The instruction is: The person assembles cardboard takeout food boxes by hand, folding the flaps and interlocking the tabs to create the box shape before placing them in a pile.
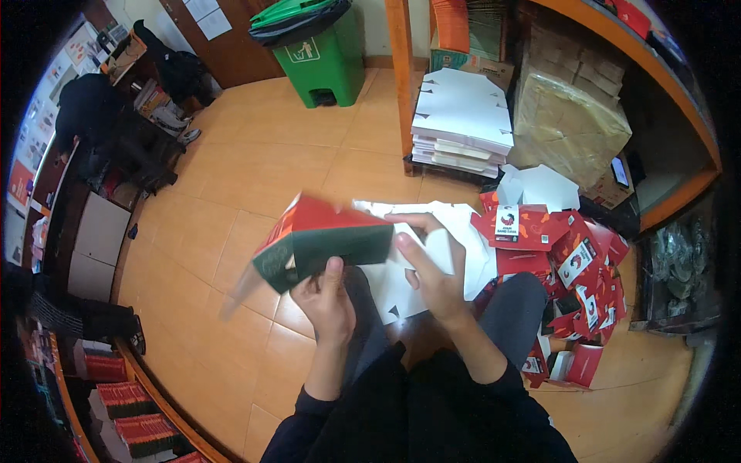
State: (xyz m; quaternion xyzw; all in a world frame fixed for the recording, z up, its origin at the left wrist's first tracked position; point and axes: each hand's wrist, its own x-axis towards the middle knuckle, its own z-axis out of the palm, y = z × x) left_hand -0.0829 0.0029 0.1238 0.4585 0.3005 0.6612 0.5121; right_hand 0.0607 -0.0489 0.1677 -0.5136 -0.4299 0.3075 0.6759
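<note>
A red and dark green cardboard box [340, 245], partly folded, is held up in front of my knees. My left hand [327, 307] grips it from below, thumb pressed on the green side and the other fingers mostly hidden. At its right end, a white flap [434, 248] stands out, and my right hand [440, 282] has its thumb and fingers around that flap. Motion blurs the box's left end. Under and behind the box, white card sheets [475, 266] lie across my lap and the floor.
Many red folded boxes [575, 262] are heaped on the floor at right. Behind them stand a stack of flat white card [463, 112] and a wrapped brown parcel [571, 127]. A green bin [324, 65] is at the back; another person [96, 116] is at far left.
</note>
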